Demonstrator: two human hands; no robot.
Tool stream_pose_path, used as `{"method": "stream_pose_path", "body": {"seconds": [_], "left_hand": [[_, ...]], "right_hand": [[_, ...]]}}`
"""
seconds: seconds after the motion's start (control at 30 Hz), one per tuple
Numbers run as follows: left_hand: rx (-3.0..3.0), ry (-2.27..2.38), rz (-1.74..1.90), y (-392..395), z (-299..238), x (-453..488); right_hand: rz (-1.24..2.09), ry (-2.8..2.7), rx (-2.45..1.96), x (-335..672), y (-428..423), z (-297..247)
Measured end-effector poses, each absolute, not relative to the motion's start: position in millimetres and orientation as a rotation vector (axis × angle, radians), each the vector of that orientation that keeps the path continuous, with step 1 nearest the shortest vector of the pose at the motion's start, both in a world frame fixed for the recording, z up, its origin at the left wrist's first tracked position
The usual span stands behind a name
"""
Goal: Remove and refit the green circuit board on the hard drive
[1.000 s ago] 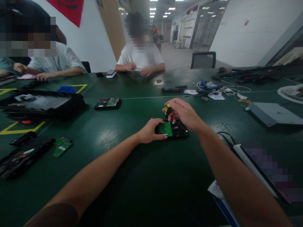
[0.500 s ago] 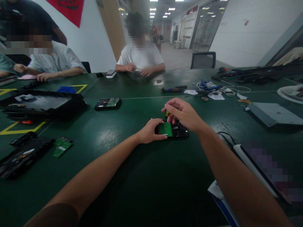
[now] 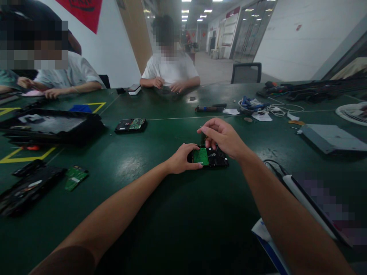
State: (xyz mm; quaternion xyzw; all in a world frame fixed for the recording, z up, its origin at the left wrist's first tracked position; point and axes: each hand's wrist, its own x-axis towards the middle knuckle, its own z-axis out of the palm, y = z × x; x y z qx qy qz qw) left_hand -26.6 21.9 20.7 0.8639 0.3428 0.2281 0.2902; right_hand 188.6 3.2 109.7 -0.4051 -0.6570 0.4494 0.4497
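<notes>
A black hard drive [image 3: 216, 157] with a green circuit board [image 3: 200, 156] lies on the green table [image 3: 160, 214] in front of me. My left hand [image 3: 181, 158] grips its left end, fingers curled round the edge. My right hand [image 3: 222, 136] hovers over the drive's far side, fingers pinched round a screwdriver whose yellow-and-black handle is now almost wholly hidden under the hand.
A second hard drive [image 3: 131, 125] lies farther left. A black tray [image 3: 48, 126] sits at the left, and a loose green board [image 3: 75, 177] beside dark parts near the left edge. Tools and cables [image 3: 255, 107] lie at the back right. Two people sit across the table.
My right hand has closed down over the screwdriver, so its yellow handle has gone out of sight. The left hand and the drive have stayed put.
</notes>
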Motion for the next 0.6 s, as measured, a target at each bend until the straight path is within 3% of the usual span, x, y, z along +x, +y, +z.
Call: {"method": "stream_pose_path", "body": {"seconds": [0.6], "left_hand": [[2.309,0.912,0.598,23.3,20.2,-26.8]], "right_hand": [[1.061,-1.621,-1.04,186.6,1.7,111.1]]}}
